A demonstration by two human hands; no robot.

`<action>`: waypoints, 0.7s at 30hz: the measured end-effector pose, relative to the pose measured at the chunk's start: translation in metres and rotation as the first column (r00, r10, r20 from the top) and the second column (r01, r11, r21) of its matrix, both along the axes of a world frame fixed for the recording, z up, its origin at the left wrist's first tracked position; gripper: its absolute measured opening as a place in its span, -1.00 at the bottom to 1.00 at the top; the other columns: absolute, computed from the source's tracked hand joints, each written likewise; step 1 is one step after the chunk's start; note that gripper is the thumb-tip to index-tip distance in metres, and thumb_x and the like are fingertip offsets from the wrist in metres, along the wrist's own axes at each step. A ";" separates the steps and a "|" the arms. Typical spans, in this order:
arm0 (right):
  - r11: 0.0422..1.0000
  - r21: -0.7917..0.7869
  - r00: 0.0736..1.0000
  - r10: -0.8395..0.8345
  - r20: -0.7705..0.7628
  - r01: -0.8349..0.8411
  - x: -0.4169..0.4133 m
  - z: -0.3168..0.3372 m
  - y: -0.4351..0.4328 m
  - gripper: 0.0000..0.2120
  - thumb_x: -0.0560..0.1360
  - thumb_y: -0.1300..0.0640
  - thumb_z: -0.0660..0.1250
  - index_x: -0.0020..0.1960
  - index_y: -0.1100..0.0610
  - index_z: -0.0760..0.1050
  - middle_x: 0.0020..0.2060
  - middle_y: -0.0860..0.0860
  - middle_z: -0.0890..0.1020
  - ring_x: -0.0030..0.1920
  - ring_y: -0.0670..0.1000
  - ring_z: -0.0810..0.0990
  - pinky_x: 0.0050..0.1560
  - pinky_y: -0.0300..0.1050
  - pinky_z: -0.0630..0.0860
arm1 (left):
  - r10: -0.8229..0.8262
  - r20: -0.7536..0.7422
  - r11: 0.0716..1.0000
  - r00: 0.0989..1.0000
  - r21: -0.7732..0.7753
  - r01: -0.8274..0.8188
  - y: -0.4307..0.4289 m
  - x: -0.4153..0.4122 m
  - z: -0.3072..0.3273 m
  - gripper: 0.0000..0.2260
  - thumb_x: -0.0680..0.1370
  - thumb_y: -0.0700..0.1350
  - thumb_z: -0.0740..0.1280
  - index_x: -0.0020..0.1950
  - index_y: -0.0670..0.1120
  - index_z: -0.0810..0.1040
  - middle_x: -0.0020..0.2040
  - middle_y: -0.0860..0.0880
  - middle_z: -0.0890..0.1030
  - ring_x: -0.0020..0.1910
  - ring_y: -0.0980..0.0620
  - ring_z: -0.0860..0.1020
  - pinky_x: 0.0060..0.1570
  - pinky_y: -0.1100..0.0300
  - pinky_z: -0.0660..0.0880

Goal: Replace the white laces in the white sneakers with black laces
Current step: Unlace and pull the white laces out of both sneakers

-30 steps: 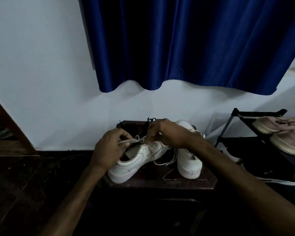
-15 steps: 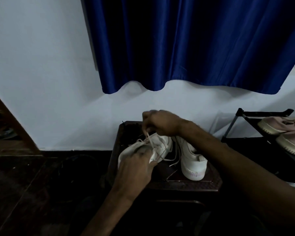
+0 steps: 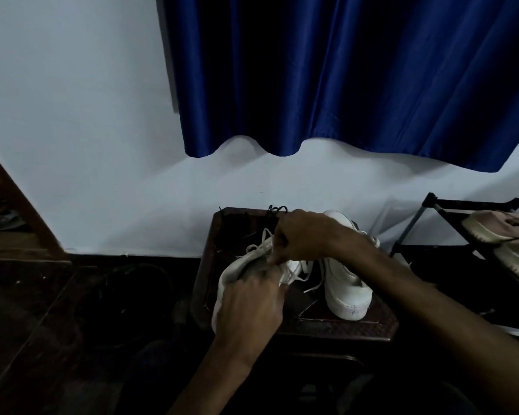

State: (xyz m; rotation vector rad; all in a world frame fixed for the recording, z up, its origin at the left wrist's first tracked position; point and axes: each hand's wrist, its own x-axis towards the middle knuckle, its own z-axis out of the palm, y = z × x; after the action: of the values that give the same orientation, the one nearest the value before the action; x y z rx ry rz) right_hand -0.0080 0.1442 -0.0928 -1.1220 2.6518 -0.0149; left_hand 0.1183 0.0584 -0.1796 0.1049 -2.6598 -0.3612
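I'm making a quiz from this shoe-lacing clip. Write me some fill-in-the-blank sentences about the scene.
1. The left hand grips a sneaker while the right hand pinches its ____ lace.
2. The spare laces behind the right hand are ____.
3. The curtain is ____.
4. The other sneaker stands to the ____ of the held one.

Missing words: white, black, blue, right.

White sneakers (image 3: 345, 283), black laces (image 3: 276, 210) (blue curtain (image 3: 342, 73) behind)
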 end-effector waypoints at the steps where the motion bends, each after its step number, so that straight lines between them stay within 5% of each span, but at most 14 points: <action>1: 1.000 0.022 1.000 -0.003 -0.022 0.003 0.000 0.000 -0.003 -0.75 0.41 -0.13 0.45 -0.20 0.06 0.57 -0.28 -0.06 0.56 -0.20 0.00 0.56 -0.22 -0.13 0.43 | -0.002 -0.017 1.000 1.000 0.002 0.002 -0.001 0.001 0.001 -0.70 0.30 0.01 0.57 -0.02 -0.01 0.64 -0.17 0.05 0.68 -0.26 0.11 0.64 -0.35 0.28 0.51; 6: 0.988 -0.099 0.992 -0.122 -0.034 0.118 -0.012 0.015 -0.024 -0.80 0.42 -0.01 0.40 -0.13 0.12 0.54 -0.11 0.05 0.64 -0.14 0.06 0.59 -0.17 -0.11 0.47 | -0.030 -0.034 0.999 0.999 0.020 0.031 -0.005 0.000 -0.001 -0.77 0.37 0.02 0.51 -0.05 -0.01 0.61 -0.16 0.06 0.68 -0.22 0.06 0.65 -0.32 0.21 0.53; 11: 0.972 0.224 0.998 -0.063 -0.019 0.065 -0.009 0.017 -0.032 -0.66 0.44 -0.19 0.39 -0.32 0.04 0.47 -0.33 -0.09 0.61 -0.24 -0.04 0.58 -0.29 -0.17 0.38 | 0.013 -0.020 1.000 1.000 0.017 -0.013 -0.005 0.000 0.001 -0.75 0.35 0.03 0.52 -0.04 0.02 0.61 -0.23 0.07 0.67 -0.27 0.09 0.64 -0.34 0.25 0.48; 15: 0.971 0.237 0.992 -0.013 -0.122 0.042 -0.004 0.003 -0.032 -0.75 0.41 0.06 0.44 -0.30 0.09 0.39 -0.32 -0.04 0.49 -0.25 0.00 0.52 -0.31 -0.14 0.36 | 0.019 -0.024 0.999 1.000 0.037 -0.018 -0.004 0.000 0.001 -0.77 0.36 0.03 0.51 -0.04 0.01 0.62 -0.25 0.05 0.68 -0.28 0.06 0.64 -0.36 0.24 0.48; 18: 0.995 0.059 0.992 -0.076 -0.099 0.082 -0.004 0.009 -0.034 -0.77 0.44 0.07 0.36 -0.30 0.12 0.38 -0.34 -0.02 0.48 -0.23 0.05 0.53 -0.22 -0.11 0.44 | 0.007 -0.058 0.999 0.998 0.035 -0.005 -0.004 0.000 0.001 -0.75 0.33 0.02 0.54 -0.07 -0.01 0.62 -0.27 0.04 0.68 -0.31 0.04 0.65 -0.38 0.22 0.50; 21: 0.888 -0.362 0.958 -0.283 0.052 0.282 -0.026 0.013 -0.044 -0.81 0.39 0.06 0.35 -0.13 0.19 0.57 -0.21 0.07 0.63 -0.19 0.09 0.62 -0.12 -0.07 0.59 | 0.003 -0.083 1.000 0.997 -0.014 -0.004 -0.002 0.001 0.004 -0.78 0.28 0.03 0.58 -0.19 0.01 0.61 -0.36 0.06 0.64 -0.41 0.08 0.61 -0.46 0.27 0.42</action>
State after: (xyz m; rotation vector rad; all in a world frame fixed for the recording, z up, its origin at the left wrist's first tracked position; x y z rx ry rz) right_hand -0.0337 0.0999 -0.0794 -0.8112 2.8649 -0.5888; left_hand 0.1189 0.0560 -0.1754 0.0879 -2.5798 -0.3389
